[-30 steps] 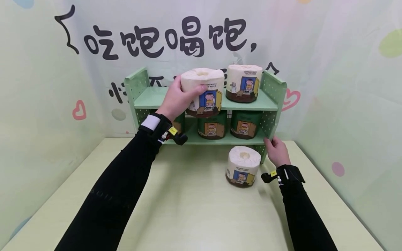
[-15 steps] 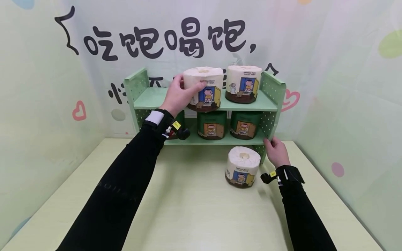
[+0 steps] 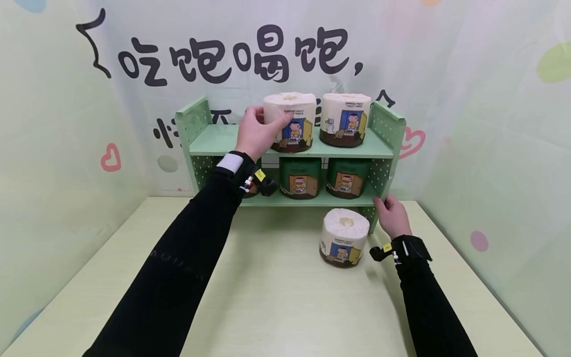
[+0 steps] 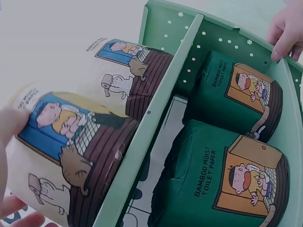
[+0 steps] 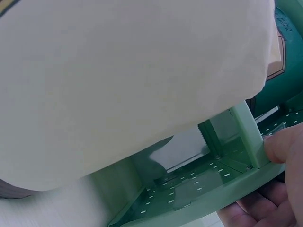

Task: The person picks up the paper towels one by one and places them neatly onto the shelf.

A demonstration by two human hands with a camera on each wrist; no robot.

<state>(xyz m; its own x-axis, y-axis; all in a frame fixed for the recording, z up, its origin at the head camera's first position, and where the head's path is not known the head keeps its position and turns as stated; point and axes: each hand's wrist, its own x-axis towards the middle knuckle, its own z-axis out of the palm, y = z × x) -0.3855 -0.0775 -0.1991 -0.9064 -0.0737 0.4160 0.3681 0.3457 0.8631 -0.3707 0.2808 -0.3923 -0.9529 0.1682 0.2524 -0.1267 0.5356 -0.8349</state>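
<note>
My left hand [image 3: 257, 131] grips a cream toilet paper roll [image 3: 300, 131] with a cartoon print, thumb across its front and fingers behind. The roll's brown base is right at the upper board of the green shelf rack [image 3: 214, 139]. Just right of it, a second cream roll [image 3: 346, 119] stands on the same board. My right hand [image 3: 393, 216] pinches the rack's right side panel near the lower board, thumb at the front edge and fingers round the outside, as the right wrist view shows. Close to that hand, another cream roll [image 3: 344, 238] stands upright on the table.
Several green-wrapped rolls, such as the middle one [image 3: 300, 178], line the lower board; the leftmost is mostly hidden by my left wrist. The pale table [image 3: 276, 297] reaches forward under the rack. A printed backdrop [image 3: 482, 124] encloses the back and sides.
My left hand has moved the held cream roll slightly right and back, onto or close over the upper board beside the other cream roll. My right hand has kept its grip on the rack.
</note>
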